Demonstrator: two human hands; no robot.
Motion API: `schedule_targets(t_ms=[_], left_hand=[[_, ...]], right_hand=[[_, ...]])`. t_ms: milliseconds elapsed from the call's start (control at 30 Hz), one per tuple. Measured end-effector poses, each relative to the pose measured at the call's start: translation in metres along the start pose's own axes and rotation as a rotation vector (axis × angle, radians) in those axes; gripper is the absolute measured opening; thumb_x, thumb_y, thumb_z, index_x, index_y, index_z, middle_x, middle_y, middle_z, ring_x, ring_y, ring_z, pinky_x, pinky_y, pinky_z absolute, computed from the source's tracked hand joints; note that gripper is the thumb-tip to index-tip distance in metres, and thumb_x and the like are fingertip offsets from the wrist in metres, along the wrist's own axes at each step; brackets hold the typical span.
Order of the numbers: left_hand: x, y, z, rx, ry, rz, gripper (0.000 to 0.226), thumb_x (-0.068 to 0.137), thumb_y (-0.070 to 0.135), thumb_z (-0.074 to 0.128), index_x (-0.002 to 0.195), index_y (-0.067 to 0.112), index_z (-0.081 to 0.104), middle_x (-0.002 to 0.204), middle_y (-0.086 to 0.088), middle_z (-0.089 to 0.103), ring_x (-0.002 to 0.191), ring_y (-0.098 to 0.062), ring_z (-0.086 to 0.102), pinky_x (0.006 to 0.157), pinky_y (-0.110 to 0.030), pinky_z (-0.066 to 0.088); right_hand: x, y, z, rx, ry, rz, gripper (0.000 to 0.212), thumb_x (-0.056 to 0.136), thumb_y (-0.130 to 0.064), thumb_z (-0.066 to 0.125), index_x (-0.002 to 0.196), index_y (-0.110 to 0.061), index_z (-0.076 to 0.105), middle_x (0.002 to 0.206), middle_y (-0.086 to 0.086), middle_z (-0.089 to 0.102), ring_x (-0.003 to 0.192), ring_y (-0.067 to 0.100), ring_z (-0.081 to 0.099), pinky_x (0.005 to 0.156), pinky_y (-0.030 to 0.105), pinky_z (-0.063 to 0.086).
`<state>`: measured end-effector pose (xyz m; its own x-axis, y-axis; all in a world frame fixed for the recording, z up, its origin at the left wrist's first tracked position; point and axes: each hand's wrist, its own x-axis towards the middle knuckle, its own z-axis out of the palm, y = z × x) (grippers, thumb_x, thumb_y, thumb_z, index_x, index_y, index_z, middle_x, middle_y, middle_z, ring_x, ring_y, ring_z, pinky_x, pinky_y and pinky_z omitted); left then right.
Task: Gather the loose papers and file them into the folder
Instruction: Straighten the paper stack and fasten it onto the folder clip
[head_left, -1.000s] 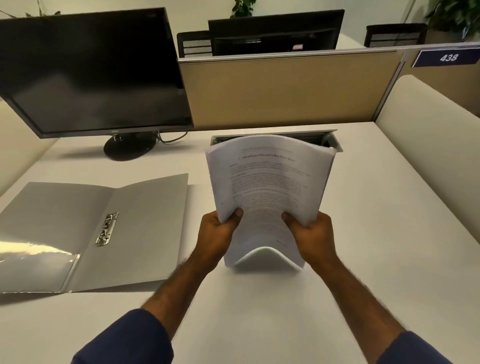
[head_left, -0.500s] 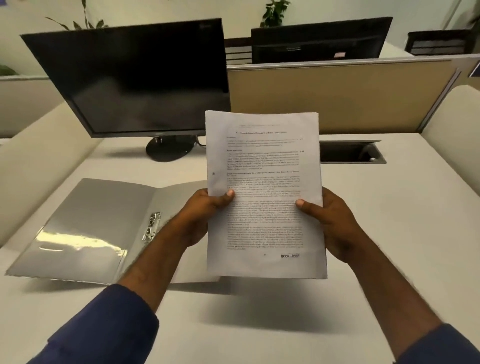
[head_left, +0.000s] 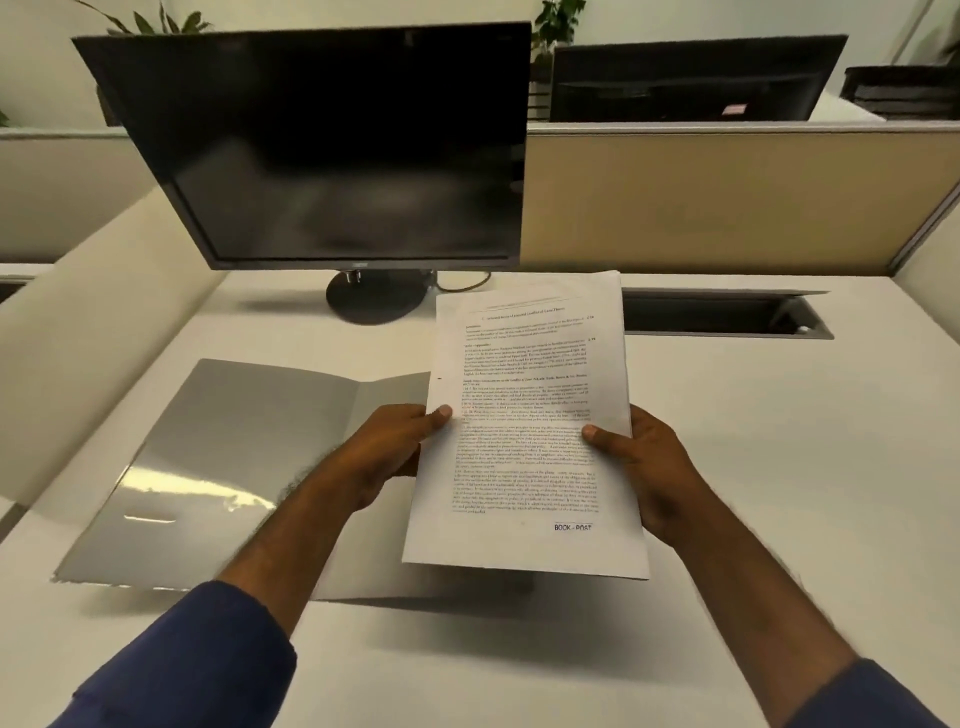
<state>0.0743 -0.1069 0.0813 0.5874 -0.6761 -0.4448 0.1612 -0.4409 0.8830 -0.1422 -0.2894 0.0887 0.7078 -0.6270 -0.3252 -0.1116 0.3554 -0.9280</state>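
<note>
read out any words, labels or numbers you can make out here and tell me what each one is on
"BOOK - POST": stamped at the lower right of the top sheet of the papers.
Body text and heading on that sheet: too small and blurred to read.
Small logo on the monitor bottom edge: too small to read.
Pinkish sticker on the far monitor: blurred, unreadable.

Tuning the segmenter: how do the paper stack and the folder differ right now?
The paper stack is white with printed text; the folder is plain glossy grey. The stack is held above the desk by the left hand and right hand; the folder lies open on it. Both are flat and rectangular.
</note>
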Motion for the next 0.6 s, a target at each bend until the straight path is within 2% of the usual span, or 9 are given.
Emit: schedule_targets(t_ms=[133, 200, 333, 467, 600], left_hand=[[0.006, -0.026, -0.039, 0.218, 0.169, 0.084, 0.015, 0.094, 0.038, 0.06, 0.098, 0.026, 0.068, 0.095, 0.001, 0.075, 0.073, -0.016, 0.074, 0.069, -0.03, 0.061], [0.008, -0.042, -0.059, 0.389, 0.272, 0.184, 0.007, 0.092, 0.03, 0.063, 0.096, 0.029, 0.069, 0.096, 0.005, 0.073, 0.074, -0.012, 0.071, 0.072, -0.027, 0.056], [0.017, -0.067, -0.089, 0.715, 0.327, 0.262, 0.018, 0.089, 0.021, 0.067, 0.106, 0.027, 0.07, 0.104, 0.005, 0.064, 0.085, -0.008, 0.058, 0.078, -0.023, 0.041], [0.021, -0.081, -0.103, 0.828, 0.228, 0.24, 0.035, 0.084, 0.012, 0.067, 0.117, 0.022, 0.066, 0.116, -0.002, 0.058, 0.098, -0.017, 0.059, 0.084, -0.024, 0.041], [0.02, -0.091, -0.106, 0.84, 0.16, 0.191, 0.052, 0.083, 0.008, 0.067, 0.133, 0.017, 0.056, 0.13, -0.008, 0.056, 0.111, -0.022, 0.057, 0.091, -0.019, 0.036]], right_hand=[[0.009, 0.014, 0.021, -0.084, 0.076, -0.003, 0.032, 0.091, -0.011, 0.064, 0.123, -0.015, 0.062, 0.115, 0.006, 0.072, 0.094, 0.031, 0.073, 0.085, 0.053, 0.058], [0.012, 0.02, 0.029, -0.125, 0.084, -0.004, 0.032, 0.091, -0.012, 0.064, 0.123, -0.017, 0.062, 0.115, 0.005, 0.072, 0.094, 0.03, 0.073, 0.085, 0.053, 0.058], [0.014, 0.029, 0.052, -0.191, 0.076, -0.005, 0.03, 0.092, -0.016, 0.064, 0.121, -0.02, 0.062, 0.113, 0.002, 0.072, 0.091, 0.028, 0.073, 0.082, 0.051, 0.059], [0.018, 0.035, 0.08, -0.242, 0.088, -0.062, 0.028, 0.093, -0.018, 0.063, 0.12, -0.023, 0.062, 0.112, -0.001, 0.072, 0.091, 0.024, 0.073, 0.08, 0.047, 0.06], [0.025, 0.047, 0.099, -0.256, 0.07, -0.066, 0.03, 0.092, -0.02, 0.063, 0.122, -0.025, 0.061, 0.112, -0.004, 0.071, 0.091, 0.023, 0.073, 0.081, 0.046, 0.06]])
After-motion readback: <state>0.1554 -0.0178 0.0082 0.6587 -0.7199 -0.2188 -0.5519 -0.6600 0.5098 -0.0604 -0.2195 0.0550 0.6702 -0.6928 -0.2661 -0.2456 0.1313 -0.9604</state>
